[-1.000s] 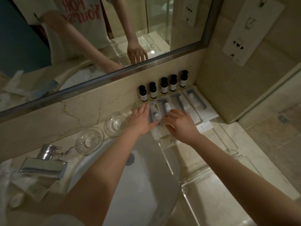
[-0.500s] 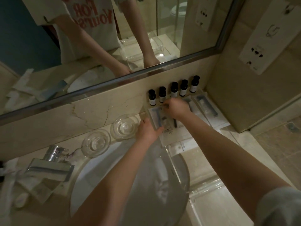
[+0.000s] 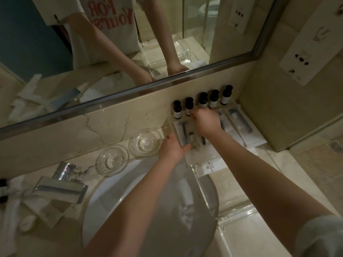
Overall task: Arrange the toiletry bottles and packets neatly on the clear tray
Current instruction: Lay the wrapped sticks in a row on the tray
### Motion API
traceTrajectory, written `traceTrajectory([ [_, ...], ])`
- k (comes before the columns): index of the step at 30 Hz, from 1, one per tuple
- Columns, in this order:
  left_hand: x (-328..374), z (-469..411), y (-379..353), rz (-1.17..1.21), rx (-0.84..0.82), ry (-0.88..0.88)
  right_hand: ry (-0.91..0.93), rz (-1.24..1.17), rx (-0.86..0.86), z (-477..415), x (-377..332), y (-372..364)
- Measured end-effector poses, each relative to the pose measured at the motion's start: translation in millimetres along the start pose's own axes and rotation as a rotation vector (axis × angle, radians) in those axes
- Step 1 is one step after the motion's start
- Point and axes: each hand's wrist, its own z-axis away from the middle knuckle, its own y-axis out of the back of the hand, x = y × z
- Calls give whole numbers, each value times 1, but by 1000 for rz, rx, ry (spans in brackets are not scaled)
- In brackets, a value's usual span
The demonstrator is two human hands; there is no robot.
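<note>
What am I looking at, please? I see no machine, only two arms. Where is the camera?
There is no machine. A person wears one camera on the head, looking down at their own hands. Five dark bottles stand in a row under the mirror, with flat packets before them, on what seems a clear tray. The left hand rests at the leftmost packets' edge. The right hand reaches to the bottles, fingers curled; whether it grips one is hidden. Two glass dishes, a tap and the basin are to the left.

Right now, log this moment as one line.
stage: arranging | left grip: touching leftmost packet | right grip: curled at bottles, hold unclear | bottles: five upright by wall
</note>
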Motion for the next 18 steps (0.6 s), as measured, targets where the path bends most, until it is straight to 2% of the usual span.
traceTrajectory([
  [5, 2, 8, 4, -90, 24, -14, -18, -94, 65, 25, 6, 3],
  [8, -2, 19, 14, -240, 54, -52, 18, -71, 82, 43, 4, 7],
  [12, -22, 44, 38, -478, 153, -135, 54, -17, 45, 77, -15, 20],
  [18, -78, 98, 66, -531, 232, -166, 107, 10, -48, 126, -61, 32],
])
